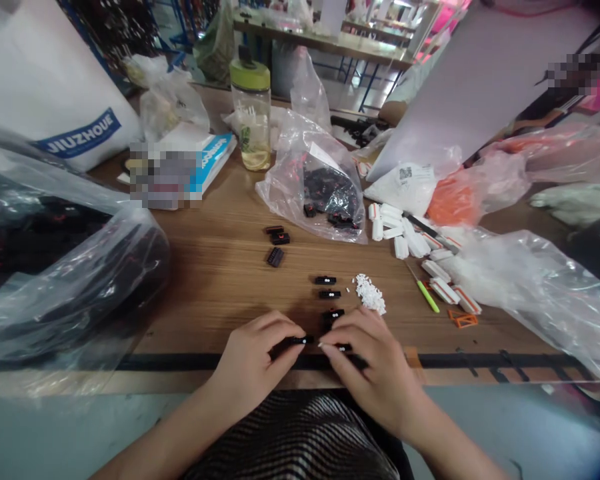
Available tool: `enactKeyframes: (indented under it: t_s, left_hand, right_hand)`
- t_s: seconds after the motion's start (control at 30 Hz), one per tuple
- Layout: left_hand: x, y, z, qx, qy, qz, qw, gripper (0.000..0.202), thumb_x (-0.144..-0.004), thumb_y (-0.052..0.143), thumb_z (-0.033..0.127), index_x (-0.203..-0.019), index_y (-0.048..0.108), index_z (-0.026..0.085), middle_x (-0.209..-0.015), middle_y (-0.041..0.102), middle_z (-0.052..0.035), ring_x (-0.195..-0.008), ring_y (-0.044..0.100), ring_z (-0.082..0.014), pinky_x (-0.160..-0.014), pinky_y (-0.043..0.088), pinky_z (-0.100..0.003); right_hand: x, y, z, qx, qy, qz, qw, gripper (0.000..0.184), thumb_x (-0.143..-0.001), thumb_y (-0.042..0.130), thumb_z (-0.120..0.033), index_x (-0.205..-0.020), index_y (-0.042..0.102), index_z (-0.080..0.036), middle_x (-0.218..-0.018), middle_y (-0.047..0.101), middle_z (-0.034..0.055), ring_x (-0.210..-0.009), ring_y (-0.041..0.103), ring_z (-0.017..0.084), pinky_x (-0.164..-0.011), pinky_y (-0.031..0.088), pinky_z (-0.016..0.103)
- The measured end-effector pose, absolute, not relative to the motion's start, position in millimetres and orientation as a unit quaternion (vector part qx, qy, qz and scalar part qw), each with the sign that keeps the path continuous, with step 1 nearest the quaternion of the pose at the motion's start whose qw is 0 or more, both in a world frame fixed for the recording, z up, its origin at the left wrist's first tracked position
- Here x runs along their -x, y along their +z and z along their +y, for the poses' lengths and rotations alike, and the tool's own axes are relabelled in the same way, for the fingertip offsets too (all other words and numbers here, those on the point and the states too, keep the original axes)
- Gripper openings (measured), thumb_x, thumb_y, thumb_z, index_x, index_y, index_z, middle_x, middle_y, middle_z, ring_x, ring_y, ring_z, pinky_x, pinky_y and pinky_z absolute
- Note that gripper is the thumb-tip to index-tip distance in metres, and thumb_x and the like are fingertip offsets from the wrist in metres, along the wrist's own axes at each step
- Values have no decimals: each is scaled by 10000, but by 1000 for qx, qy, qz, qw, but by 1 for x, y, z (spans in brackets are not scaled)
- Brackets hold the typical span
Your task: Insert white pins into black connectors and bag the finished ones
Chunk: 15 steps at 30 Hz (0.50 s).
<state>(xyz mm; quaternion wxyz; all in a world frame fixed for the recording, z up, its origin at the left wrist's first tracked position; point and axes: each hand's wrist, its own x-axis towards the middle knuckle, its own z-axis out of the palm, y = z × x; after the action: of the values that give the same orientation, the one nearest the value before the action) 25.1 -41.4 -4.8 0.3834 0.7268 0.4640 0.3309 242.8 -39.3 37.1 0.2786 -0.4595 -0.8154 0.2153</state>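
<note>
My left hand [254,363] pinches a small black plastic connector [294,341] at the table's front edge. My right hand [369,365] is curled beside it, fingertips touching the connector's right end and another black piece [343,347]. Three more black connectors [329,294] lie in a column just beyond the hands. A small heap of tiny white parts [370,293] sits to the right of them.
A clear bag of black parts [325,183], white-and-orange connectors [420,247], a green-handled tool [427,295], a green-lidded bottle [251,113], large plastic bags left [65,267] and right [530,293], three loose black pieces [277,243], the wooden table [220,267].
</note>
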Motion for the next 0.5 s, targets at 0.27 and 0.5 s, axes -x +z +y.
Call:
enactKeyframes:
  t_s: [0.27,0.5]
  left_hand:
    - [-28,-4,-40,-708,363,465,388,184,-833,642,52,-903,722,203,-908,708,-28,-831,666,-169,-795,547,-301]
    - [-28,-7,-41,-707,355,469,392,190,-827,654,52,-913,722,207,-911,714,-18,-836,668,-171,-802,542,-312]
  right_hand:
    - [-219,24,-37,468,216,-825,232,135,-952,548,-205,-884,664,-226,-917,644,25,-862,540,189,-790,381,381]
    - [-214,22,-40,466,168,-838,228,136,-941,550,-178,-865,659,-203,-897,648,36,-854,522,198,-761,374,373]
